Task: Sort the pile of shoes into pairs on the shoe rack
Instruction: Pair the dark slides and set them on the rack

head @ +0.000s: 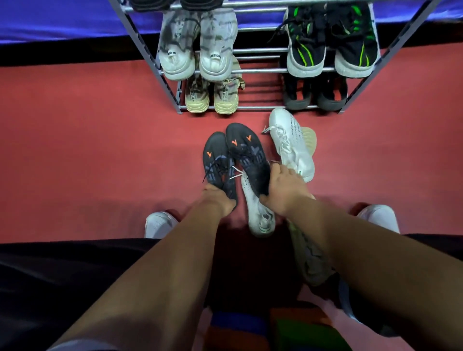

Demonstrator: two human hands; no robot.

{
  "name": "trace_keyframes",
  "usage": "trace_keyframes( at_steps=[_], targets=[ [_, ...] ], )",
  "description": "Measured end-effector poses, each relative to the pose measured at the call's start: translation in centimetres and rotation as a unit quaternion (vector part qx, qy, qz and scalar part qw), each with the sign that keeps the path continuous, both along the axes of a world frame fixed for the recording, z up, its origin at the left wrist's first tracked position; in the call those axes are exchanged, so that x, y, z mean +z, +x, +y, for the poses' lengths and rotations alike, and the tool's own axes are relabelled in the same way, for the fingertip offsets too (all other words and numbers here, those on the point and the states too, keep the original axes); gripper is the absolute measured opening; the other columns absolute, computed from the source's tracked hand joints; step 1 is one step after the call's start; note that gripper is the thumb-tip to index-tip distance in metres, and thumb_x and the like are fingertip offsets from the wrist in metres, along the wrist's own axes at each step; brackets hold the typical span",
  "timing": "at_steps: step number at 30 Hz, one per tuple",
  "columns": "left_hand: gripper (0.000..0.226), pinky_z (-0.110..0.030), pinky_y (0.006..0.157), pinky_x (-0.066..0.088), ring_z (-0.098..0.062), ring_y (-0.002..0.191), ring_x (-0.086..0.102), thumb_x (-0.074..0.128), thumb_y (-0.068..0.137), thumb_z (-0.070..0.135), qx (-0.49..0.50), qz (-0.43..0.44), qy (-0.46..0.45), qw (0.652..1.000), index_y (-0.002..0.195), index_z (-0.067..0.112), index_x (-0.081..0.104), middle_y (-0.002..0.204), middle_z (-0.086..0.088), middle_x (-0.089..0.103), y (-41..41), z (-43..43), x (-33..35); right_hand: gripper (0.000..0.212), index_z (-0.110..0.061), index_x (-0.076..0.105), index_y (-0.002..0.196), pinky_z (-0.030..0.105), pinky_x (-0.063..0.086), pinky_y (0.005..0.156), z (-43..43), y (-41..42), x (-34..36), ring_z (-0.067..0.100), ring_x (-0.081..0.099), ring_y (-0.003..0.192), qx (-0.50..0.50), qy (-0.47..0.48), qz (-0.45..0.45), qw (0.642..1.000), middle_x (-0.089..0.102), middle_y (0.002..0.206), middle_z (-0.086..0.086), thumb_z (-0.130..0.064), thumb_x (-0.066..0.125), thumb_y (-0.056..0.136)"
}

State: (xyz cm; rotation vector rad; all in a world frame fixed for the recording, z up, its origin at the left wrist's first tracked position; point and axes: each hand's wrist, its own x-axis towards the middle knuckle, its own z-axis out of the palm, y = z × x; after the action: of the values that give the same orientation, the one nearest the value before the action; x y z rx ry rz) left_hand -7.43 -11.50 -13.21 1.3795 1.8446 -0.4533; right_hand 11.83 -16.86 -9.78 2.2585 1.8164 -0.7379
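Shoe rack (160, 72) with four pairs

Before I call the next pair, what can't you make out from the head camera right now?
- Top rack shelf: cut by the upper edge; shoes there unidentifiable.
- Grey shoe: partly hidden under the right forearm.
- White shoe: partly covered by the black shoes and right hand.
- Left hand: fingers hidden behind its shoe.

Both arms stretched forward and down, left hand (218, 200) and right hand (283, 190) each closed, gripping
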Motion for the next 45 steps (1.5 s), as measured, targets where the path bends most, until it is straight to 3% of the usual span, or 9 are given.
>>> trace_keyframes(
  at_steps=[6,11,16,29,33,37,40,43,45],
  targets=[
    [0.109,-0.039,0.114,0.042,-0.035,0.14,0.046,0.078,0.084,0.06,-0.027,0.005,0.027,0.999,0.152,-0.004,0.021,0.148,-0.021,0.041,0.2,0.2,-0.8,0.095,-0.007,0.034,0.143,0.047,0.041,0.107,2.8,-0.1,0.1,0.037,0.051,0.129,0.007,-0.027,-0.023,0.999,0.055,0.138,0.016,-0.07,0.068,0.08],
    [0.109,-0.036,0.107,0.046,-0.033,0.13,0.053,0.081,0.079,0.062,-0.017,0.011,0.05,0.999,0.148,-0.002,0.026,0.14,-0.017,0.039,0.5,0.4,-1.5,0.128,0.0,0.006,0.165,0.048,0.033,0.113,3.1,-1.3,-1.2,0.038,0.042,0.14,0.042,-0.05,-0.086,0.994,0.044,0.155,0.016,-0.08,0.059,0.081],
    [0.129,-0.038,0.101,0.049,-0.033,0.126,0.053,0.083,0.072,0.07,-0.003,0.029,0.049,0.998,0.152,-0.006,0.016,0.137,-0.016,0.036,1.6,0.8,-2.0,0.132,0.003,-0.005,0.164,0.045,0.032,0.118,3.4,-1.4,-2.2,0.034,0.041,0.143,0.055,-0.043,-0.091,0.993,0.04,0.157,0.016,-0.079,0.059,0.083],
    [0.109,-0.033,0.099,0.055,-0.029,0.122,0.061,0.084,0.062,0.053,0.075,-0.006,0.012,0.997,0.145,-0.001,0.038,0.137,-0.014,0.054,0.6,3.4,3.7,0.123,-0.001,-0.008,0.165,0.042,0.044,0.111,5.3,-1.4,2.6,0.037,0.049,0.138,-0.029,-0.033,0.067,0.997,0.031,0.158,0.025,-0.057,0.07,0.088],
    [0.052,-0.031,0.076,0.054,-0.027,0.092,0.067,0.082,0.076,0.038,0.014,-0.015,-0.025,0.999,0.117,0.01,0.067,0.108,-0.009,0.069,-0.5,4.4,9.1,0.11,0.003,0.017,0.159,0.04,0.049,0.104,6.2,-1.4,7.2,0.039,0.056,0.13,-0.056,-0.011,0.077,0.995,0.044,0.148,0.027,-0.056,0.072,0.085],
    [0.055,-0.036,0.077,0.059,-0.03,0.088,0.072,0.08,0.069,0.036,-0.055,0.013,-0.056,0.997,0.117,0.01,0.073,0.106,-0.013,0.073,-0.4,5.2,16.0,0.077,-0.001,0.047,0.13,0.032,0.049,0.079,6.9,-0.9,13.6,0.033,0.065,0.107,-0.046,0.006,0.07,0.996,0.061,0.119,0.017,-0.053,0.073,0.08],
    [0.036,-0.034,0.068,0.057,-0.029,0.069,0.067,0.073,0.075,0.025,-0.094,0.025,-0.05,0.994,0.105,0.005,0.072,0.08,-0.016,0.067,0.0,5.9,21.7,0.054,-0.001,0.064,0.112,0.032,0.054,0.081,7.4,-0.5,19.9,0.03,0.067,0.1,0.016,0.006,0.033,0.999,0.067,0.105,0.014,-0.049,0.065,0.089],
    [0.033,-0.041,0.089,0.058,-0.031,0.076,0.064,0.069,0.088,0.027,-0.106,0.021,-0.042,0.993,0.109,0.003,0.063,0.084,-0.018,0.066,0.1,6.5,26.5,0.046,-0.006,0.07,0.106,0.032,0.053,0.079,7.4,0.0,26.2,0.033,0.067,0.1,0.051,0.016,0.012,0.998,0.07,0.106,0.014,-0.05,0.061,0.093],
    [0.029,-0.037,0.087,0.056,-0.03,0.073,0.061,0.064,0.096,0.028,-0.113,0.019,-0.05,0.992,0.097,-0.001,0.06,0.074,-0.017,0.067,0.3,6.7,29.8,0.037,-0.01,0.066,0.087,0.029,0.047,0.067,7.1,0.9,29.7,0.03,0.063,0.084,0.052,0.03,0.0,0.998,0.067,0.089,0.01,-0.047,0.062,0.089]
  ],
)
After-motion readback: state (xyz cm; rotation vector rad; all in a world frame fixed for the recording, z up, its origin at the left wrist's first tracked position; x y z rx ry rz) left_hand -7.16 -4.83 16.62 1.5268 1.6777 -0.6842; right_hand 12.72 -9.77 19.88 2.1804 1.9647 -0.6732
